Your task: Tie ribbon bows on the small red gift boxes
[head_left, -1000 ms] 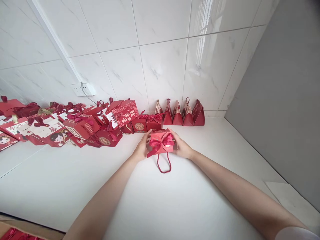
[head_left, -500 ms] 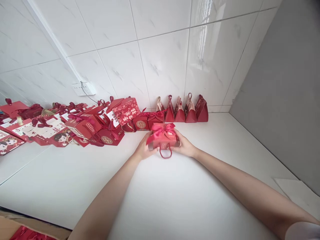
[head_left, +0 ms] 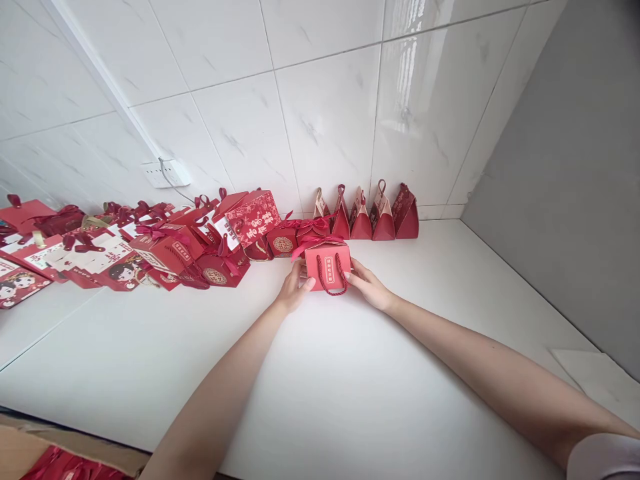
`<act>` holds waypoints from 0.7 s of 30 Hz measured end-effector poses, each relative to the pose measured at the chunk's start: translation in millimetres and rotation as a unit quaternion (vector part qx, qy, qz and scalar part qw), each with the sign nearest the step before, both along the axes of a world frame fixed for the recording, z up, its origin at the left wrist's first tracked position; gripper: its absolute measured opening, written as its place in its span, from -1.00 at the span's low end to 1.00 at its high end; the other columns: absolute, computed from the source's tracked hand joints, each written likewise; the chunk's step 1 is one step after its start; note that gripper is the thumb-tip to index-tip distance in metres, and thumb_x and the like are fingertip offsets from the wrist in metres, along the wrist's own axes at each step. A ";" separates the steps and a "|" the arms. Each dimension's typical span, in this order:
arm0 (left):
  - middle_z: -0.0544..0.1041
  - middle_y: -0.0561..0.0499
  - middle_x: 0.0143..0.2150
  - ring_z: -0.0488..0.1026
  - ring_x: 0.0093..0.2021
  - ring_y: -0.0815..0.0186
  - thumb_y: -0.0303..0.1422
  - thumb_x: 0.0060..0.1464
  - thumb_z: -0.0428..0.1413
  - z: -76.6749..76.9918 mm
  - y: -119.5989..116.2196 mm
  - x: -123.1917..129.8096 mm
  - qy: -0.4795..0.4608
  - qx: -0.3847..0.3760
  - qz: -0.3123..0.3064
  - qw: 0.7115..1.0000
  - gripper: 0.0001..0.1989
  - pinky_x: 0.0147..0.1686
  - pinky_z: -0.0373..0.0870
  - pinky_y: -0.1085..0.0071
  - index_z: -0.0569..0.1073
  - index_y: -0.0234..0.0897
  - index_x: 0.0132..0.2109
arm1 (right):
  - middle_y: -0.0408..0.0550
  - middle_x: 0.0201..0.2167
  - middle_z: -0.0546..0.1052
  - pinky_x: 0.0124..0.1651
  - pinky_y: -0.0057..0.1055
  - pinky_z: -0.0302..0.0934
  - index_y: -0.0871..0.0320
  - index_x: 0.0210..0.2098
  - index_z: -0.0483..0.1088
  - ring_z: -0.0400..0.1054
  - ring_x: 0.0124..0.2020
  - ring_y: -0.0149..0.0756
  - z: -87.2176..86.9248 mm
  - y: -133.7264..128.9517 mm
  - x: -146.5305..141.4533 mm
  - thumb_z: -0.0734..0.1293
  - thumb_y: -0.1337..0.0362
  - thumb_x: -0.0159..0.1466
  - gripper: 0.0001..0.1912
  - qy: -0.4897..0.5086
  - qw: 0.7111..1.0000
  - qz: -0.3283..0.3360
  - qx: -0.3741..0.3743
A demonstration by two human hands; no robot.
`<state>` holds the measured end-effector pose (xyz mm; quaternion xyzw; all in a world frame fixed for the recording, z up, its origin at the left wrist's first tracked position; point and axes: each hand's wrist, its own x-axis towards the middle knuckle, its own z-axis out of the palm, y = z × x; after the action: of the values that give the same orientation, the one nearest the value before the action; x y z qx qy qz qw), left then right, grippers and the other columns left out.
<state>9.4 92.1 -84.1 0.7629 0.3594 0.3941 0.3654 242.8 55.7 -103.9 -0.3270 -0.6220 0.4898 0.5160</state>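
Note:
A small red gift box (head_left: 327,267) with a dark red rope handle and a ribbon bow on top is in the middle of the view, near the back of the white table. My left hand (head_left: 295,287) grips its left side, thumb on the near face. On the opposite side my right hand (head_left: 369,285) holds it with the fingers along the edge. The gold-printed label and the rope handle face me. Just behind it stand two red boxes with ribbon bows (head_left: 283,241), partly covered by the held box.
Several triangular red boxes (head_left: 383,223) stand in a row against the tiled wall. A crowded pile of red and white gift boxes (head_left: 170,250) fills the back left. A cardboard carton (head_left: 75,447) with red ribbons sits at the lower left. A grey panel (head_left: 560,180) bounds the right.
The red gift box has tipped so its front face with label and handle now shows toward me, where its bow-topped lid showed before. Both hands stayed on its sides.

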 end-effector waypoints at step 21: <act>0.52 -0.14 0.10 0.44 0.13 -0.02 0.10 0.10 0.07 5.9 -5.5 4.2 -0.065 -0.079 0.066 0.993 -0.44 0.14 0.37 0.13 0.46 -0.24 0.05 | 0.16 0.14 0.39 0.03 -0.05 0.39 0.12 0.29 0.16 0.43 0.01 -0.06 3.5 -0.6 -1.2 0.35 -0.16 0.19 -0.19 -0.007 0.996 -0.065 -0.063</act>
<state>13.6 86.6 -78.2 0.6789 0.4141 0.4367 0.4205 241.6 55.2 -100.4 -0.4022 -0.5704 0.4913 0.5210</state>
